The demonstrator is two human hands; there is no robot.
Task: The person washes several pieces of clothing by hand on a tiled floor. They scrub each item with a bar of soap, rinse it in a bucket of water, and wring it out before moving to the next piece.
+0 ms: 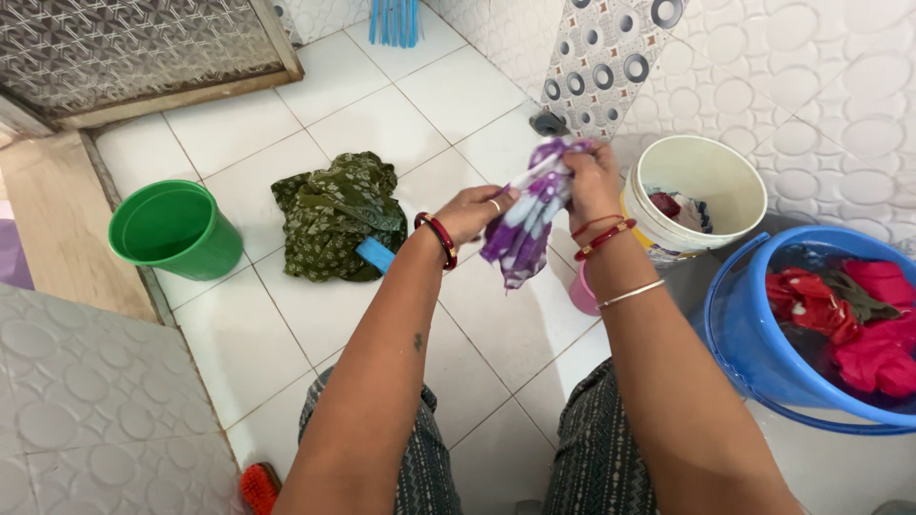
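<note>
A purple and white cloth [528, 217] hangs bunched between the 2 hands, held up over the white tiled floor [382, 124] near the middle of the view, its loose end drooping toward 6 o'clock. The left hand [472, 212] has its fingers pressed together around the cloth's left side, a ring showing on 1 finger, red bangles on the wrist. The right hand [587, 181] clutches the top of the bundle with fingers curled tight around it, red and silver bangles below. Just behind the cloth at 5 o'clock, a small pink cup [583, 291] peeks out on the floor. At 3 o'clock from the cloth stands a white bucket [701, 186] with some clothes inside, and at 4 o'clock a blue tub [754, 343] holds water with red and pink garments. At 9 o'clock lies a green patterned heap of fabric [334, 215] with a blue brush [375, 255] touching its edge, and farther out that way a green bucket [176, 232]. At 7 o'clock, by the frame's bottom, sits an orange brush [259, 486].
</note>
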